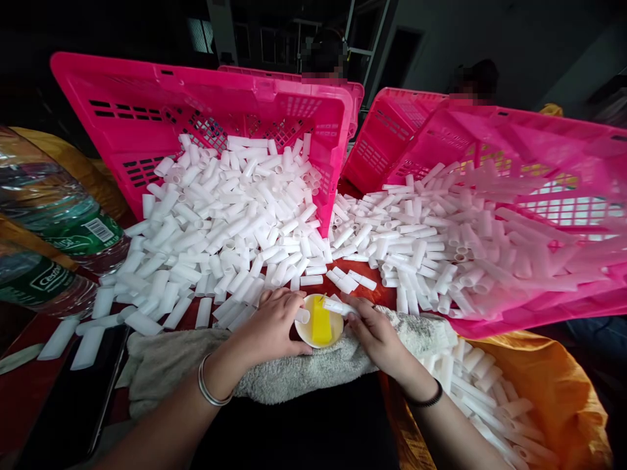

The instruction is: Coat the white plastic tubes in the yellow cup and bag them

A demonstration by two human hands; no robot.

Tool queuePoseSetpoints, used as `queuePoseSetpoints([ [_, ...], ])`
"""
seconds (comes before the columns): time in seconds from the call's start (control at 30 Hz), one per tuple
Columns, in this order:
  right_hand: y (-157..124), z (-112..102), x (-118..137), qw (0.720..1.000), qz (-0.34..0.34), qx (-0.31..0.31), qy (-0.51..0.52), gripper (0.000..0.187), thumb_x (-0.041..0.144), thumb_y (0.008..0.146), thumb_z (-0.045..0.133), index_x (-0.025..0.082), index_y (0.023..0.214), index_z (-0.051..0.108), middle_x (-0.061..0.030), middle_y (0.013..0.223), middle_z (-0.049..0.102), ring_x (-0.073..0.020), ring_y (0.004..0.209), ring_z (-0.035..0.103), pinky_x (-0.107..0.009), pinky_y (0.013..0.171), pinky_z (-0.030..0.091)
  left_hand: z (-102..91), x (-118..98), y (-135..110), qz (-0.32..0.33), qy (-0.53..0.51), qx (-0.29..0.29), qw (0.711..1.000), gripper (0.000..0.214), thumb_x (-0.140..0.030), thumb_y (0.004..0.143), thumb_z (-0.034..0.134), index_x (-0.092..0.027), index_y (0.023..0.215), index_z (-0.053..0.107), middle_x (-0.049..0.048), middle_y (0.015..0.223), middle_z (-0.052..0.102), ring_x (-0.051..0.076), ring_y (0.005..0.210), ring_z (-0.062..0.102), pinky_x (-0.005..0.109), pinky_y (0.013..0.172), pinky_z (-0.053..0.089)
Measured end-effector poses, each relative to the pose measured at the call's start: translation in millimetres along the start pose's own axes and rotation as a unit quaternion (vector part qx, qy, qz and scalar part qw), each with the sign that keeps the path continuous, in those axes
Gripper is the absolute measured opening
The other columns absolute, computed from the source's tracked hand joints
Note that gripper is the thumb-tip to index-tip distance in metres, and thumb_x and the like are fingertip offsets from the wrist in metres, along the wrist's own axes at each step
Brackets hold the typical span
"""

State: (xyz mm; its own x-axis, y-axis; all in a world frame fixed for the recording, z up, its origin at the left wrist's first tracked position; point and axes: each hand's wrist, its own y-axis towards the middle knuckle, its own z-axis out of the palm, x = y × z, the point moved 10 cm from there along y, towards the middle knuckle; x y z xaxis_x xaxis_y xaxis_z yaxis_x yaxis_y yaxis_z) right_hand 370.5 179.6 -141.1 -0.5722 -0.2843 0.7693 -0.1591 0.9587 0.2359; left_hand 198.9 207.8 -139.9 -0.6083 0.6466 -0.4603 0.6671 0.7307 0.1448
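A small round cream dish [337, 328] rests on a grey towel [274, 375] in front of me, with a bright yellow block [321, 321] in it. My left hand [274, 326] curls at the dish's left side, its thumb by the near rim. A short white tube [302, 316] sticks out from its fingers over the dish. From the right, my right hand [375, 333] pinches another white tube [337, 307], held level with its end above the yellow block. A thin yellow bit shows at that tube's end.
Loose white tubes [220, 222] spill from tilted pink crates [127, 85], [529, 130] across the table. At left stand water bottles [93, 228] and a dark phone [73, 398]. An orange sack [573, 398] of tubes is at lower right. People sit beyond the crates.
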Motion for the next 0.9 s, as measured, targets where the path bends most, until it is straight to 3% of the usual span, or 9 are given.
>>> queuePoseSetpoints([
  [0.13, 0.2, 10.1, 7.7, 0.996, -0.054, -0.034, -0.062, 0.035, 0.025, 0.097, 0.052, 0.021, 0.131, 0.062, -0.0138, 0.12, 0.069, -0.0256, 0.107, 0.068, -0.041, 0.092, 0.059, 5.9, -1.7, 2.4, 0.003, 0.0, -0.005, 1.0, 0.088, -0.052, 0.06, 0.089, -0.022, 0.13, 0.045, 0.0157, 0.134, 0.059, 0.039, 0.126, 0.052, 0.056, 0.105, 0.036],
  [0.3, 0.8, 9.8, 22.0, 0.986, -0.145, -0.051, -0.069, 0.026, 0.017, 0.095, 0.052, 0.022, 0.113, 0.07, -0.0121, 0.11, 0.069, -0.0238, 0.102, 0.069, -0.039, 0.086, 0.061, 6.1, 0.1, 4.5, 0.008, -0.019, -0.03, 0.999, 0.081, -0.053, 0.059, 0.088, -0.02, 0.122, 0.05, 0.0144, 0.127, 0.063, 0.037, 0.122, 0.055, 0.056, 0.104, 0.038],
  [0.47, 1.9, 11.1, 11.8, 0.999, -0.051, -0.008, -0.009, 0.027, 0.021, 0.094, 0.058, 0.021, 0.12, 0.064, -0.0104, 0.104, 0.072, -0.0212, 0.091, 0.071, -0.036, 0.08, 0.062, 7.1, 3.6, 1.7, 0.004, -0.022, -0.015, 1.0, 0.083, -0.053, 0.057, 0.089, -0.022, 0.122, 0.049, 0.0135, 0.128, 0.062, 0.038, 0.122, 0.054, 0.058, 0.104, 0.037],
  [0.67, -4.4, 9.2, 22.6, 0.994, -0.102, -0.029, -0.004, 0.015, 0.02, 0.093, 0.056, 0.022, 0.103, 0.068, -0.0103, 0.106, 0.068, -0.0227, 0.097, 0.068, -0.037, 0.081, 0.06, 9.2, 4.1, -1.2, -0.007, -0.027, 0.009, 1.0, 0.08, -0.05, 0.057, 0.09, -0.023, 0.119, 0.048, 0.0128, 0.131, 0.061, 0.038, 0.126, 0.051, 0.059, 0.106, 0.033],
  [0.8, -5.1, 12.9, 0.6, 0.999, 0.004, -0.017, 0.046, 0.017, 0.027, 0.096, 0.055, 0.022, 0.111, 0.063, -0.0082, 0.094, 0.071, -0.0204, 0.082, 0.07, -0.034, 0.071, 0.061, 8.3, 3.3, -1.0, -0.01, -0.027, 0.007, 1.0, 0.08, -0.049, 0.055, 0.092, -0.022, 0.117, 0.048, 0.0128, 0.13, 0.062, 0.038, 0.125, 0.053, 0.059, 0.105, 0.033],
  [0.9, -6.5, 9.6, 11.7, 0.998, -0.047, -0.037, -0.004, 0.011, 0.023, 0.095, 0.055, 0.022, 0.099, 0.066, -0.0098, 0.1, 0.07, -0.0212, 0.09, 0.07, -0.036, 0.078, 0.06, 7.0, 2.3, -0.8, -0.009, -0.025, 0.003, 1.0, 0.079, -0.048, 0.056, 0.091, -0.023, 0.117, 0.049, 0.0121, 0.129, 0.063, 0.038, 0.124, 0.053, 0.059, 0.105, 0.034],
])
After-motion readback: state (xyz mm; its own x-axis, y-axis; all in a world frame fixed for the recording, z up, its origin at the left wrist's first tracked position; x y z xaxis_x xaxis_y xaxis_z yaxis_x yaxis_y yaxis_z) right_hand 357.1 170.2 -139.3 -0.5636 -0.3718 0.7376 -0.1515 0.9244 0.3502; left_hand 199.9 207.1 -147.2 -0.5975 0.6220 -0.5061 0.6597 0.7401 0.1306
